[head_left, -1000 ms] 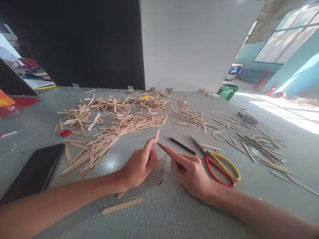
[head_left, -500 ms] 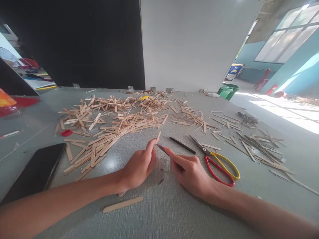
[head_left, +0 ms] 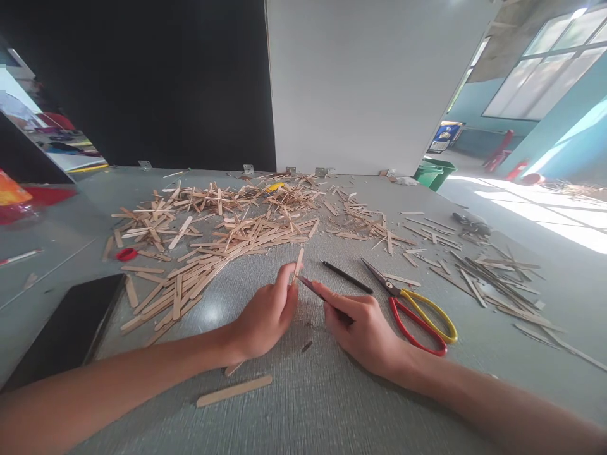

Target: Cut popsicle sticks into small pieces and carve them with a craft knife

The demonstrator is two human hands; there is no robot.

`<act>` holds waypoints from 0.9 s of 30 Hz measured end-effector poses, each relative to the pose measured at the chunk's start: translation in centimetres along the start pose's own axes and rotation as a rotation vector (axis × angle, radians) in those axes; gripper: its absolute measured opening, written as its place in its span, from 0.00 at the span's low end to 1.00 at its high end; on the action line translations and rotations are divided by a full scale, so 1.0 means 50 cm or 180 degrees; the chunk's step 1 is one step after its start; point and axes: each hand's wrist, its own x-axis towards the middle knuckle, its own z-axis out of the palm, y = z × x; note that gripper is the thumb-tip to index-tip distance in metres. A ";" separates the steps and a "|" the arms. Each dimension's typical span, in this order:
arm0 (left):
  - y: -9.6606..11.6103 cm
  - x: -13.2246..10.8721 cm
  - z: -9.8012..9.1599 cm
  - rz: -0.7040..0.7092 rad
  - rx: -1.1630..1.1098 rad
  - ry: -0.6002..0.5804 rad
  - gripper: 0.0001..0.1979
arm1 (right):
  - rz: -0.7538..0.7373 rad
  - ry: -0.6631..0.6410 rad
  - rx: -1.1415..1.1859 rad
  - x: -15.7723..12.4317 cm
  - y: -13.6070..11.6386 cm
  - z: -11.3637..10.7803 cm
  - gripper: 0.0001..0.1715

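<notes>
Craft stick (head_left: 300, 258) — slightly more upright than half a second ago, pinched in left hand (head_left: 265, 317) above tabletop (head_left: 341, 411); right hand (head_left: 363, 328) closed round knife (head_left: 308, 284), tip at stick — working angle altered.

A black panel (head_left: 165, 82) and a pale panel (head_left: 370, 82) back the grey table (head_left: 355, 417); sunlight (head_left: 576, 235) stripes a floor (head_left: 526, 208), perhaps concrete.
</notes>
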 end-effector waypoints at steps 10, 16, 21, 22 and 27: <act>0.020 0.011 -0.018 -0.0213 -0.1365 -0.0261 0.12 | -0.0207 -0.0210 -0.0036 -0.008 0.016 0.005 0.31; 0.015 0.012 -0.020 -0.0258 -0.1679 -0.0282 0.14 | -0.0142 -0.0402 0.0211 -0.003 0.014 0.001 0.33; 0.012 0.013 -0.019 -0.0275 -0.1662 -0.0264 0.17 | 0.0194 -0.0359 0.0445 0.009 -0.005 -0.014 0.29; 0.012 0.013 -0.018 -0.0281 -0.1634 -0.0237 0.18 | 0.0302 -0.0299 0.0500 0.010 -0.008 -0.016 0.28; 0.013 0.016 -0.018 -0.0250 -0.1341 -0.0149 0.20 | 0.0858 0.0333 0.0840 0.018 -0.008 -0.020 0.22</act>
